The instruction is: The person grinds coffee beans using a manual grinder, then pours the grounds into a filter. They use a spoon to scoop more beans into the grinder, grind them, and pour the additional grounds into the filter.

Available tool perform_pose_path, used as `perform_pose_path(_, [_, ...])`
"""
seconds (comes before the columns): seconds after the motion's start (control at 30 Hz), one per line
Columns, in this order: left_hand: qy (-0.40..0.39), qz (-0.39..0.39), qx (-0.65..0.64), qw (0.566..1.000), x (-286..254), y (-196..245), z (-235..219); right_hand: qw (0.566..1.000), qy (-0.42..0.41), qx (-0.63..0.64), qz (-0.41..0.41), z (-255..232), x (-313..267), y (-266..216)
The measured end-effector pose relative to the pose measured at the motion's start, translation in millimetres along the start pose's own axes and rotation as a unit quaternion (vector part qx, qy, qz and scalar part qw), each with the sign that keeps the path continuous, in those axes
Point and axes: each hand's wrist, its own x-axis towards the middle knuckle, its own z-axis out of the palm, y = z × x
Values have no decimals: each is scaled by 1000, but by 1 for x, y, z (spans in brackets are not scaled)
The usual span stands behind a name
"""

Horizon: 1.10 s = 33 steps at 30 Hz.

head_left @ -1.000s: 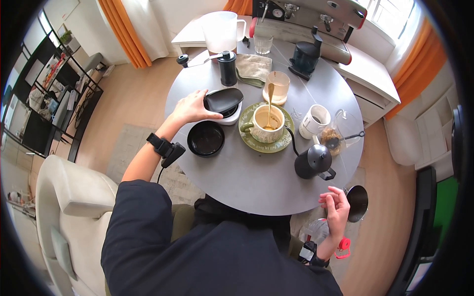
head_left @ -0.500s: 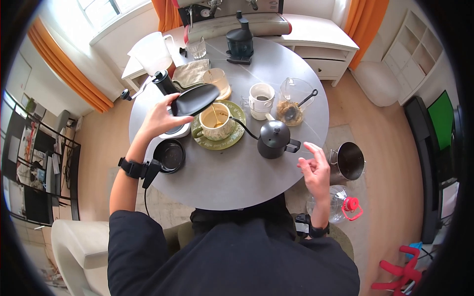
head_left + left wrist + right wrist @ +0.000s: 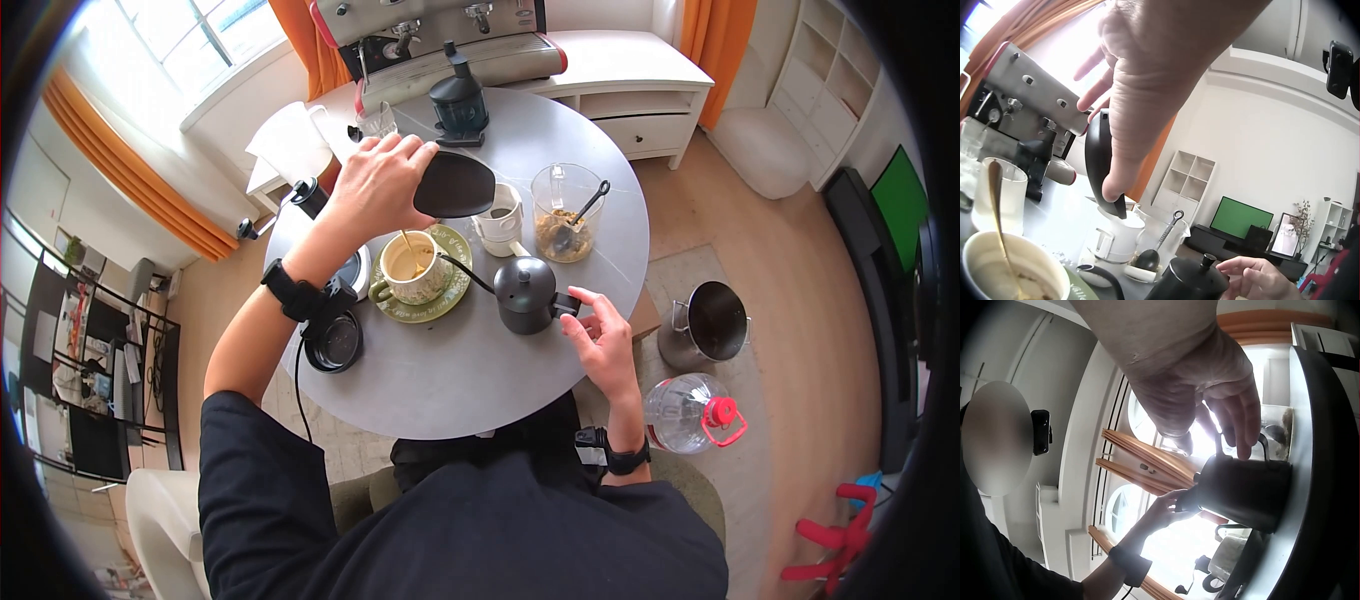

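In the head view my left hand (image 3: pixel 380 185) holds a black shallow oval dish (image 3: pixel 455 186) by its near end, thumb against one side. The left wrist view shows this dish (image 3: pixel 1099 159) steeply tilted, its lower end just above a white cup (image 3: pixel 1119 237). My right hand (image 3: pixel 605 345) has its fingertips at the handle of a black gooseneck kettle (image 3: pixel 525 300), thumb spread apart from them. Left of the kettle, a patterned cup (image 3: pixel 418 282) with a gold spoon (image 3: pixel 407 240) in it stands on a green saucer (image 3: pixel 460 262). The dish's contents are hidden.
A glass pitcher (image 3: pixel 562 190) with brown bits and a dark spoon stands right of the white cup. A black round bowl (image 3: pixel 335 345) and a white scale (image 3: pixel 357 270) lie at left. A metal pot (image 3: pixel 705 325) and plastic bottle (image 3: pixel 688 415) are on the floor at right.
My left hand has lifted the black dish from over the scale and carried it right, tilting it toward the white cup. My right hand has come up to the kettle's handle.
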Motion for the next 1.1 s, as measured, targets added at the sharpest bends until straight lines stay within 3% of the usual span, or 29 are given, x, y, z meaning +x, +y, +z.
perform_pose_path(0.13, [31, -7, 0, 999, -2, -1, 6, 1000, 6, 20, -8, 1, 0, 10])
perform_pose_path(0.23, [-10, -115, -121, 986, -22, -22, 15, 997, 5, 51, 61, 3, -1, 5])
perform_pose_path(0.33, [-25, -246, -234, 940, -75, -53, 42, 995, -1, 64, 76, 4, -2, 7])
perform_pose_path(0.37, [-25, -290, -200, 936, -95, -59, 49, 995, 1, 70, 77, 5, -1, 6])
perform_pose_path(0.4, [-97, -355, -206, 907, -113, -65, 51, 997, -15, 34, 71, 5, -1, 8])
perform_pose_path(0.47, [-95, -421, -231, 872, -150, -76, 73, 996, -42, -44, 58, 4, -1, 11])
perform_pose_path(0.6, [-85, -443, -204, 869, -183, -75, 96, 994, -43, -93, 27, 10, -1, 15])
perform_pose_path(0.9, [-88, -452, -223, 859, -198, -69, 115, 999, -15, 26, 25, 17, -15, 27])
perform_pose_path(1.1, [-65, -439, -216, 870, -202, -66, 119, 999, 15, 32, 14, 3, -13, -6])
